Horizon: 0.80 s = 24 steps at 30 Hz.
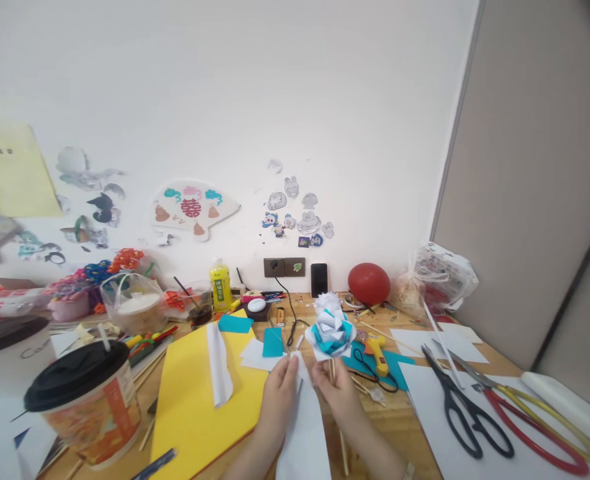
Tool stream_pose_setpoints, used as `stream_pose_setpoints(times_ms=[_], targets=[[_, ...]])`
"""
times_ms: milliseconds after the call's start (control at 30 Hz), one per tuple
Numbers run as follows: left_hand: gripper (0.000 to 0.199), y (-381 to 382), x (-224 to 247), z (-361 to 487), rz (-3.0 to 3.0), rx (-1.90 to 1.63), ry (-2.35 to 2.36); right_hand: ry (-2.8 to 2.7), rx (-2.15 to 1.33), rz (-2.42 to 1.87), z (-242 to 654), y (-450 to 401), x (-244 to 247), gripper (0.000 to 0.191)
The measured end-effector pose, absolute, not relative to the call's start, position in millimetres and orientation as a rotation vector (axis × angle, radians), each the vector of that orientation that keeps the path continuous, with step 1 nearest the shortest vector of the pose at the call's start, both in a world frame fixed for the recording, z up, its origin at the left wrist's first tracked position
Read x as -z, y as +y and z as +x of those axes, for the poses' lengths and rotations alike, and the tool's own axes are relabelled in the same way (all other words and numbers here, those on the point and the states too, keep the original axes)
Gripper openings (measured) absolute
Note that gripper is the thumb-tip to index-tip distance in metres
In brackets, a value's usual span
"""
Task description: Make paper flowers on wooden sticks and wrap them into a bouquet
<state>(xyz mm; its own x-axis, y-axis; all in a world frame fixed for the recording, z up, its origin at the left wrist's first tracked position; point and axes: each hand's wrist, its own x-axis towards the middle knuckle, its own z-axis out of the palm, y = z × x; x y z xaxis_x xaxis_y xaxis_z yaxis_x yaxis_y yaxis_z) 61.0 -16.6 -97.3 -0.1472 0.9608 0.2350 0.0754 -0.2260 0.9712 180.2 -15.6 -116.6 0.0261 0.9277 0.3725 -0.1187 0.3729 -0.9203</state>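
Note:
In my right hand (341, 395) is the thin wooden stick (344, 448) of a white and teal paper flower (331, 332), fingers closed round it just below the bloom. The flower stands upright, its folded petals stacked in layers. My left hand (281, 388) pinches the top of a long white paper sheet (303, 437), which hangs down between my forearms. Left of that hand, a yellow sheet (189, 407) carries a folded white paper strip (218, 367). Teal paper pieces (273, 343) lie just beyond my left fingers.
A yellow glue gun (377, 353) with a black cord lies right of the flower. Black scissors (457, 407) and red-and-yellow-handled scissors (529, 413) rest on white paper at right. A lidded paper cup (87, 407) stands left. Behind are a yellow bottle (220, 285), a phone (319, 280) and a red balloon (369, 284).

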Motion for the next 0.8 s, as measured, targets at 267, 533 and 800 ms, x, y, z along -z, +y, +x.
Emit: stream_pose_setpoints(times_ms=[267, 533, 800], targets=[[0.036, -23.8, 89.0, 56.3, 1.309, -1.656, 1.319, -1.282, -1.203, -0.889, 163.5, -29.9, 114.2, 0.039], [0.043, -29.7, 84.2, 58.2, 1.329, -1.612, 1.276, -1.281, -1.231, -0.946, 164.8, -34.0, 103.2, 0.030], [0.047, -27.5, 82.0, 57.3, 1.298, -1.487, 1.246, -1.371, -1.181, -0.916, 171.4, -35.7, 90.0, 0.030]])
